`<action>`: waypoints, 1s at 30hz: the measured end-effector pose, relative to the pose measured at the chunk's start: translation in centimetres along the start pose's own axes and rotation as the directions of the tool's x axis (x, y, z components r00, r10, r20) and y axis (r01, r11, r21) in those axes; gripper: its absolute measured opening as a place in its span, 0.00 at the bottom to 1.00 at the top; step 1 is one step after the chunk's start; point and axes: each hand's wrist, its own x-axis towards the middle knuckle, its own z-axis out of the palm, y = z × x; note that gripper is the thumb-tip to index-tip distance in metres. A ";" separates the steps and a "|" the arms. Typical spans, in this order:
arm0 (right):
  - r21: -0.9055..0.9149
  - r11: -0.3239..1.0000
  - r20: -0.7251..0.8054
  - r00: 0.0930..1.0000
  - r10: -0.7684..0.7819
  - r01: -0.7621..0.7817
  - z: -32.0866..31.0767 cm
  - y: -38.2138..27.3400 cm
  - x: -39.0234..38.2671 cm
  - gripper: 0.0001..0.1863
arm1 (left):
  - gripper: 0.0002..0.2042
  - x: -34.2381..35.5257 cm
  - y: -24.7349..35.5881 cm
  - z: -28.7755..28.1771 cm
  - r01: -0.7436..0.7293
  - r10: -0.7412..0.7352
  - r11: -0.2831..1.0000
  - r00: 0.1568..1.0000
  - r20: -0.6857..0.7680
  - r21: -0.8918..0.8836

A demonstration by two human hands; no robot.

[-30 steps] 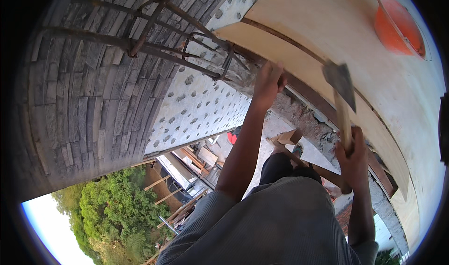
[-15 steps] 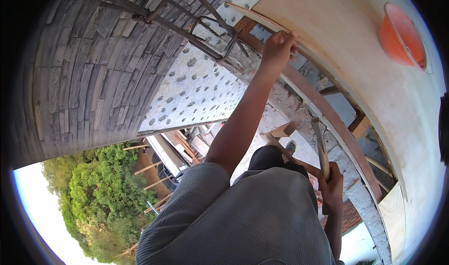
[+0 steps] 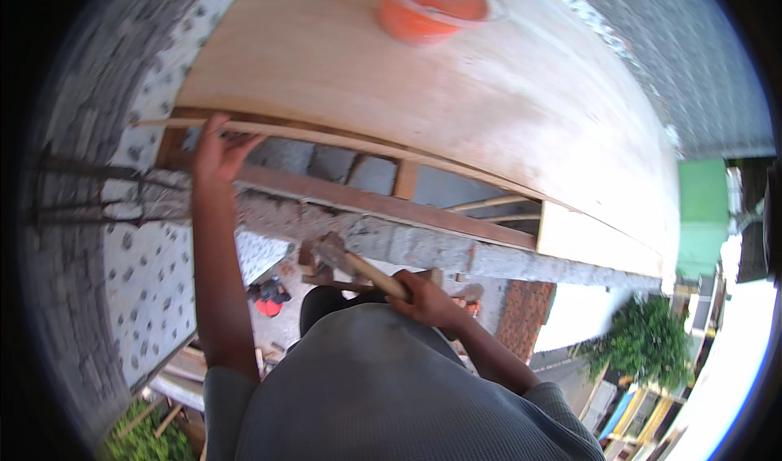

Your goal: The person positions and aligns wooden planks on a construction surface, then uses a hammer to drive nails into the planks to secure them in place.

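My left hand (image 3: 216, 147) is up at the edge of the plywood sheet (image 3: 456, 111), fingers curled over a thin wooden strip (image 3: 326, 139) that runs along its lower edge, gripping it. My right hand (image 3: 428, 298) is low, near my body, fingers wrapped tight around the wooden handle of a hammer (image 3: 354, 264). The hammer head (image 3: 322, 253) points left and up, sitting just in front of the rough concrete beam (image 3: 456, 253); I can't tell if it touches the beam.

Above the concrete beam runs a brown timber rail (image 3: 391, 204), with 1 short upright block (image 3: 405, 180) between it and the plywood. An orange bucket (image 3: 432, 5) stands on the plywood at the top, well apart from both hands. Rusty rebar (image 3: 90, 192) sticks out at left beside a spotted grey wall (image 3: 155, 290). Far below, a red object (image 3: 269, 298) lies on the ground, too blurred to identify. My grey shirt (image 3: 383, 396) fills the bottom. Green trees (image 3: 643, 347) at lower right.
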 end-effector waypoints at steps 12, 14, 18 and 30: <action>0.156 0.984 -0.285 0.950 0.128 -0.086 1.6 2.8 -5.2 0.13 | 0.21 5.0 -5.4 6.0 -0.029 0.192 0.925 0.897 0.399 -0.380; 0.257 0.953 -0.281 0.931 0.234 -0.162 2.0 3.2 -5.3 0.12 | 0.17 6.6 -7.2 7.9 -0.096 0.245 0.888 0.926 0.286 -0.450; 0.252 0.930 -0.299 0.892 0.338 -0.268 2.2 3.0 -5.7 0.10 | 0.18 7.8 -8.1 8.5 -0.055 0.087 0.992 0.955 0.282 -0.116; 0.252 0.967 -0.329 0.944 0.039 0.047 0.6 -0.6 -3.1 0.13 | 0.18 -9.4 -6.8 -5.9 -0.505 0.524 0.316 0.799 0.295 0.803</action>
